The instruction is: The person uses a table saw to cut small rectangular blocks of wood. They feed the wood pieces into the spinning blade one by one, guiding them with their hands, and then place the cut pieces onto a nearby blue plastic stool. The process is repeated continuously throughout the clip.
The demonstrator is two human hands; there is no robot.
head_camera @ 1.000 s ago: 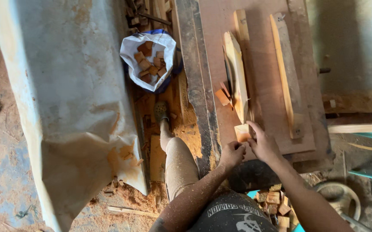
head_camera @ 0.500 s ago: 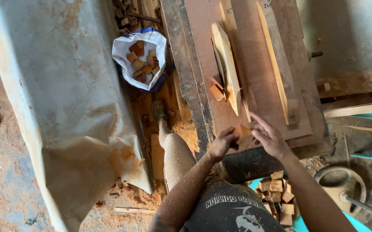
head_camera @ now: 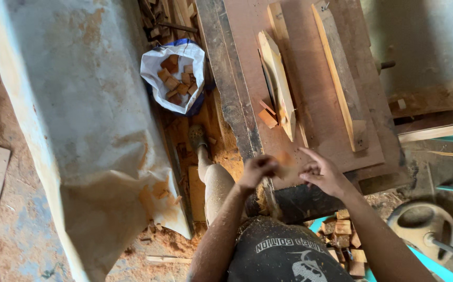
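Two hands: left [head_camera: 257, 169], right [head_camera: 323, 172], at six o'clock. One block [head_camera: 285, 159] between them. One white bag [head_camera: 177, 78] at eleven o'clock. One table [head_camera: 310, 104]. Two long strips [head_camera: 336, 73] at one o'clock.

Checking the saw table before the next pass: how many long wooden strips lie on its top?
3: a pale wedge-shaped strip beside the blade slot, a darker strip behind it, a long thin strip farther right. More may lie outside the frame.

White sack [head_camera: 174, 78] of wood offcuts on the floor
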